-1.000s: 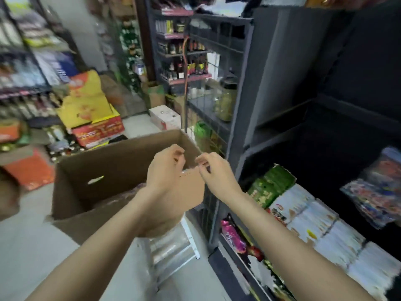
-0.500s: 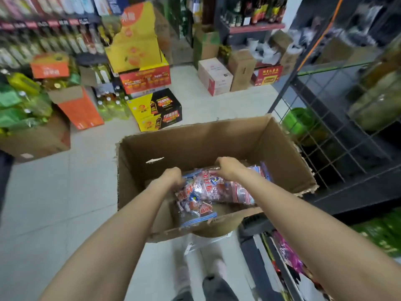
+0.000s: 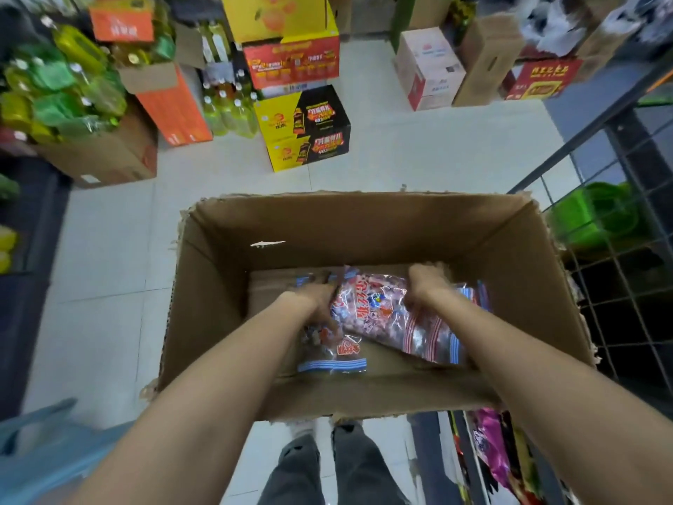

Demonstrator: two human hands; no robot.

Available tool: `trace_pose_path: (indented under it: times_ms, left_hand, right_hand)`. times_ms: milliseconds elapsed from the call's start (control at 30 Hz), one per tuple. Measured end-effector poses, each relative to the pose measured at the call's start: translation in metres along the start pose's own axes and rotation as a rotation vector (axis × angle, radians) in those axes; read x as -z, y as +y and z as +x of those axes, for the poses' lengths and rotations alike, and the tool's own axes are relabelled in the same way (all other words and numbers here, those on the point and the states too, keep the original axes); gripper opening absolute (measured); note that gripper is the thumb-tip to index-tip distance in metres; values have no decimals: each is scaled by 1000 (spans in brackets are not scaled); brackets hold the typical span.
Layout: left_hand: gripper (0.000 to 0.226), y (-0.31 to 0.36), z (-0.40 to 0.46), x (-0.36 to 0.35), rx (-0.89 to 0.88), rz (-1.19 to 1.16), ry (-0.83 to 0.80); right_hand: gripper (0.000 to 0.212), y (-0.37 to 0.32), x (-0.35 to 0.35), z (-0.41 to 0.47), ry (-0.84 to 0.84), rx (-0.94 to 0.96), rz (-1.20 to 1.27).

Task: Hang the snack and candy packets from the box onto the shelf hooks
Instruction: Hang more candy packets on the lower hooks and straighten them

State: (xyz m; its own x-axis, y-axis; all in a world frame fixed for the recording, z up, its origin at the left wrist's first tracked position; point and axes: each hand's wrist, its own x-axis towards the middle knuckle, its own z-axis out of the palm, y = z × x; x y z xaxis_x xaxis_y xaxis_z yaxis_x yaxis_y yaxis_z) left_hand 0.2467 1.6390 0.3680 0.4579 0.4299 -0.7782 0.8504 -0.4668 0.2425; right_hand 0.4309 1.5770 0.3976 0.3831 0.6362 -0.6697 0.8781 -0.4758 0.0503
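An open brown cardboard box (image 3: 364,227) stands in front of me, seen from above. Clear candy packets with red, white and blue print (image 3: 386,315) lie on its bottom, one with a blue striped edge (image 3: 333,364) nearest me. Both my hands are down inside the box. My left hand (image 3: 317,304) curls its fingers on the left side of the top packet. My right hand (image 3: 426,286) grips the same packet's upper right part. Motion blur hides the fingertips.
A wire-grid shelf (image 3: 619,286) with a green basket (image 3: 597,213) stands right of the box. Packets hang on the shelf at lower right (image 3: 491,457). Cartons (image 3: 306,129) and bottles (image 3: 225,111) crowd the tiled floor beyond. A blue stool (image 3: 43,450) is at lower left.
My view swung from the shelf down into the box. Both hands left the box's near rim, reached inside and took hold of a candy packet.
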Motion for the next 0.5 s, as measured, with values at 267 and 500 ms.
trace_pose_path:
  times_ms: [267, 500]
  left_hand:
    - [114, 17, 3, -19, 103, 244, 174]
    - [48, 6, 4, -6, 78, 147, 266]
  right_hand:
    - [25, 8, 10, 2, 35, 54, 65]
    - [21, 5, 24, -3, 114, 126, 438]
